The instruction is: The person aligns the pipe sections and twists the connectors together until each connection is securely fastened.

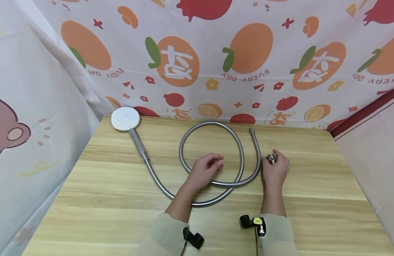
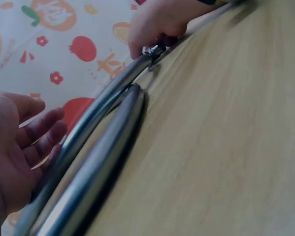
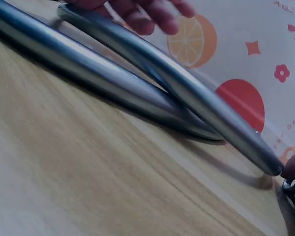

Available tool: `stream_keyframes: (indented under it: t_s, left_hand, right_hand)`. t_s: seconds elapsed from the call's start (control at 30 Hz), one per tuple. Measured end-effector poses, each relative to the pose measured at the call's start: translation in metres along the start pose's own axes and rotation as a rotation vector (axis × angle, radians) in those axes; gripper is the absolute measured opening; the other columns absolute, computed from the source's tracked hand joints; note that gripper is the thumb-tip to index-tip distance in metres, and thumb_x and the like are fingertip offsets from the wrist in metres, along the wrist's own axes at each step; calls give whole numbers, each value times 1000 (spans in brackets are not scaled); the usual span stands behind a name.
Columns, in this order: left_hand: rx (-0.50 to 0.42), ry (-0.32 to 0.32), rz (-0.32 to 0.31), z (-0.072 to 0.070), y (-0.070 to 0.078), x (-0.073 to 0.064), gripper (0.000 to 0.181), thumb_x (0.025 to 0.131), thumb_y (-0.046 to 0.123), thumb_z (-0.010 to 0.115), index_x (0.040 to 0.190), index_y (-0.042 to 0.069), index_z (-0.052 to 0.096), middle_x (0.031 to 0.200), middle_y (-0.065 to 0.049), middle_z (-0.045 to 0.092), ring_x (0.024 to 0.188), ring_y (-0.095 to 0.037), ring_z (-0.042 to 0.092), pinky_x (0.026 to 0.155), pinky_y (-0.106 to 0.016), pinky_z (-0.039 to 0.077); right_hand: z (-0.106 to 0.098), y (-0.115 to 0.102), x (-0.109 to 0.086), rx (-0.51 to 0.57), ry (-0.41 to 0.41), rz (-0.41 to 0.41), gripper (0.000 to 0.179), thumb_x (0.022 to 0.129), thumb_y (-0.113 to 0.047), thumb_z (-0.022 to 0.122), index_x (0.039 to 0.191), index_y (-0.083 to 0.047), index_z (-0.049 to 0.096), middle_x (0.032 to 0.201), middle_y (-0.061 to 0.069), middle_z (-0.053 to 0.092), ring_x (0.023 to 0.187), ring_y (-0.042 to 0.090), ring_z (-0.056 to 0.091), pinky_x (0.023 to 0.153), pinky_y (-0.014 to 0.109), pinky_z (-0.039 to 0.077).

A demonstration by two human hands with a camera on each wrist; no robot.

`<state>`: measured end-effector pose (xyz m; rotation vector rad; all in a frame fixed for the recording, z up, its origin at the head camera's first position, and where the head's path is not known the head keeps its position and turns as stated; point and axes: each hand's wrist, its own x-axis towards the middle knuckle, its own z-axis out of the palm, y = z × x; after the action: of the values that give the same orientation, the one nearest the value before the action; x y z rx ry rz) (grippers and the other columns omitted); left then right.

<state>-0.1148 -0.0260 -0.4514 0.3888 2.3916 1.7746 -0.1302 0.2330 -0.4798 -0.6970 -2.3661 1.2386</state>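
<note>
A shower head (image 1: 125,118) with a round white face and grey handle lies at the table's far left corner. Its grey metal hose (image 1: 213,123) runs right, loops once and finishes in a free end fitting (image 1: 252,131). Over the loop's lower left part is my left hand (image 1: 203,172), fingers loosely bent with nothing visible in them. To the right of the hose, my right hand (image 1: 276,168) pinches a small shiny metal connector (image 1: 272,158) close to the tabletop. The connector (image 3: 294,188) shows a threaded opening in the right wrist view, where most of that hand is cut off.
Everything lies on a light wood-grain table (image 1: 113,213). A fruit-printed curtain (image 1: 213,46) hangs along its far edge, and another pale cloth (image 1: 40,92) hangs at the left. Black wrist devices (image 1: 193,238) are strapped on both sleeves.
</note>
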Motion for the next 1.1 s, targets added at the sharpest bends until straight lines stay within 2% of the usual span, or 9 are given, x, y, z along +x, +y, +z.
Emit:
stream_keyframes:
  t_s: [0.2, 0.4, 0.5, 0.73, 1.1]
  left_hand:
    - [-60, 32, -25, 3, -17, 2, 23, 99, 13, 57, 117, 2, 67, 94, -8, 74, 84, -20, 66, 73, -24, 53]
    - [-140, 61, -33, 3, -21, 4, 23, 99, 13, 60, 115, 0, 67, 93, -13, 73, 84, -32, 66, 67, -18, 50]
    - [-142, 55, -46, 2, -17, 3, 24, 99, 11, 59, 116, -3, 66, 95, -18, 72, 86, -38, 65, 67, -17, 49]
    - [-139, 33, -49, -5, 11, -6, 24, 98, 6, 57, 116, -9, 64, 96, -24, 71, 89, -44, 64, 68, -16, 49]
    - [-114, 45, -49, -5, 15, -7, 23, 98, 5, 57, 115, -9, 64, 96, -25, 70, 89, -42, 64, 68, -16, 47]
  right_hand:
    - [-1, 7, 4, -33, -18, -45, 36, 85, -5, 66, 122, -2, 66, 118, 23, 60, 117, 43, 47, 102, 52, 36]
    - [-3, 5, 4, -22, -27, -51, 39, 85, -5, 67, 124, -2, 64, 114, 22, 61, 112, 41, 50, 101, 50, 38]
    - [-3, 5, 3, 12, -32, -33, 40, 86, -4, 67, 126, -1, 62, 115, 22, 62, 111, 38, 52, 99, 48, 41]
    - [-2, 5, 2, 74, -47, 6, 40, 89, -6, 67, 128, -3, 61, 117, 18, 62, 106, 30, 59, 92, 40, 47]
    - [1, 7, 2, 75, -60, 21, 39, 88, -5, 67, 127, -5, 62, 115, 16, 64, 104, 27, 60, 89, 36, 47]
